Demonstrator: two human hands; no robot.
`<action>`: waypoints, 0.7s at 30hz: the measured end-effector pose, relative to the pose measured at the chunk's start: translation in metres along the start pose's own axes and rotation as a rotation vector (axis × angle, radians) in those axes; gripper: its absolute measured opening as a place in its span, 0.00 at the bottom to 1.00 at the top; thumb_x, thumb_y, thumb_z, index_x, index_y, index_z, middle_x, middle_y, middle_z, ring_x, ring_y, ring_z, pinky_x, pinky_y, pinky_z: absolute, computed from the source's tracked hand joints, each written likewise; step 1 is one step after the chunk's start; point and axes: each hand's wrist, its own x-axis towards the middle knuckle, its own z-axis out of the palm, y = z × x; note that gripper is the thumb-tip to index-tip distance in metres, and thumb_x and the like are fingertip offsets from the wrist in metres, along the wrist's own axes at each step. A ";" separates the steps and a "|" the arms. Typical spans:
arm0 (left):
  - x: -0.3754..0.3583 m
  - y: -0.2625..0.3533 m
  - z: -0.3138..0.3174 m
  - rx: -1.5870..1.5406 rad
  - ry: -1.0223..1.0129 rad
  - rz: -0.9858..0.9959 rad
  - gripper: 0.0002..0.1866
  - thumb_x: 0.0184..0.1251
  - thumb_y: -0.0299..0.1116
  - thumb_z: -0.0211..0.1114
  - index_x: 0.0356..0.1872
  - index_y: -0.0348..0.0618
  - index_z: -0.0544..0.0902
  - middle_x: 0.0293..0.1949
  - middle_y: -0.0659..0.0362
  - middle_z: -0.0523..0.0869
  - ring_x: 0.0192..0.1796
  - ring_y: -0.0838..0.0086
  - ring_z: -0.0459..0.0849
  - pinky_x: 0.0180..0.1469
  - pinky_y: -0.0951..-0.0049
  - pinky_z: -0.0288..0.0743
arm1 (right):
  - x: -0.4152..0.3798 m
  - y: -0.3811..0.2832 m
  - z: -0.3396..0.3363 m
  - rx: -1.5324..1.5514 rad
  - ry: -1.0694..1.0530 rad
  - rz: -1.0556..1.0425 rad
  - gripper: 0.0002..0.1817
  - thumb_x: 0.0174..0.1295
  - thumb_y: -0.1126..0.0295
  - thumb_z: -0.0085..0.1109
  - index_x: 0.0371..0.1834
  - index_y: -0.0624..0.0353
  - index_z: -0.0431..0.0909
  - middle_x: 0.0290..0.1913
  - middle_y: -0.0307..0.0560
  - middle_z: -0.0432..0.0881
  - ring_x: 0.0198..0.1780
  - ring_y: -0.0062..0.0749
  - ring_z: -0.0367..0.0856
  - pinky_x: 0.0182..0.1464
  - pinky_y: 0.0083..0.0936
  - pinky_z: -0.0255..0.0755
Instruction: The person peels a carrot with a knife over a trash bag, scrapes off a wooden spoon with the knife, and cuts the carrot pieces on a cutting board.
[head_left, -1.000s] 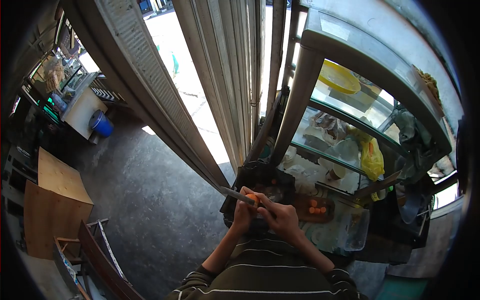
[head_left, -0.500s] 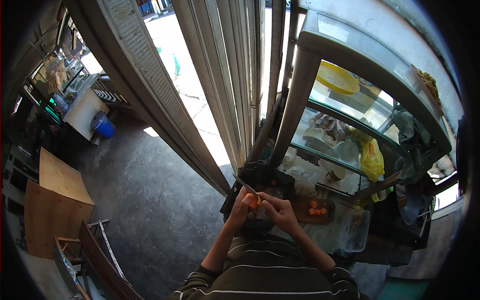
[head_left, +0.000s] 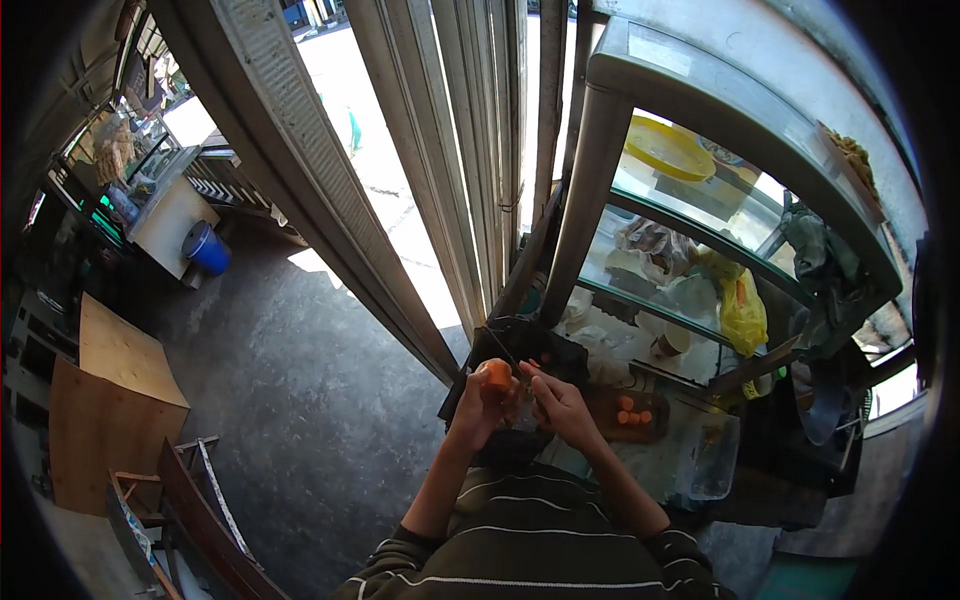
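Observation:
My left hand [head_left: 482,410] is closed around an orange carrot piece [head_left: 495,375], whose rounded end faces up. Just to its right, my right hand [head_left: 556,408] grips a knife [head_left: 500,345]; the dark, thin blade points up and left past the carrot. Both hands are over a black plastic bag [head_left: 550,352]. Several cut carrot pieces [head_left: 627,417] rest on a brown board [head_left: 655,407] to the right of my right hand.
A clear plastic container [head_left: 713,460] stands right of the board. Behind it is a glass display case [head_left: 570,230] holding a yellow basin [head_left: 668,148] and a yellow bag [head_left: 742,315]. Metal shutters [head_left: 400,130] rise ahead. A blue bucket [head_left: 206,248] and wooden bench [head_left: 205,510] are leftward.
The knife has come away from the carrot and its blade has turned. My left hand has tilted the carrot piece up, and my right hand has shifted slightly away from it.

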 end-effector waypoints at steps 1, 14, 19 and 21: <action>-0.001 0.000 0.002 0.000 0.001 -0.003 0.19 0.65 0.54 0.46 0.43 0.49 0.67 0.26 0.62 0.71 0.25 0.77 0.68 0.28 0.76 0.63 | 0.000 0.004 0.000 -0.143 0.036 -0.072 0.21 0.67 0.59 0.43 0.60 0.57 0.68 0.20 0.34 0.71 0.20 0.16 0.67 0.25 0.14 0.63; -0.011 0.002 0.021 -0.034 0.018 0.034 0.20 0.68 0.54 0.45 0.37 0.47 0.71 0.27 0.66 0.74 0.26 0.84 0.72 0.29 0.83 0.67 | -0.017 -0.029 0.018 -0.869 0.051 -0.442 0.30 0.61 0.53 0.49 0.66 0.46 0.56 0.23 0.51 0.78 0.25 0.48 0.78 0.27 0.37 0.69; -0.012 -0.001 0.019 -0.059 0.024 0.048 0.18 0.70 0.51 0.44 0.35 0.47 0.71 0.27 0.66 0.74 0.29 0.85 0.72 0.32 0.83 0.67 | -0.017 -0.021 0.017 -0.941 0.092 -0.477 0.30 0.61 0.52 0.49 0.66 0.46 0.58 0.24 0.50 0.79 0.22 0.47 0.78 0.24 0.36 0.69; -0.011 -0.005 0.016 -0.064 0.025 0.073 0.18 0.69 0.51 0.45 0.36 0.46 0.70 0.28 0.65 0.74 0.28 0.85 0.72 0.29 0.83 0.67 | -0.019 -0.020 0.018 -0.952 0.107 -0.489 0.30 0.61 0.52 0.49 0.66 0.46 0.58 0.24 0.50 0.79 0.22 0.46 0.78 0.23 0.35 0.69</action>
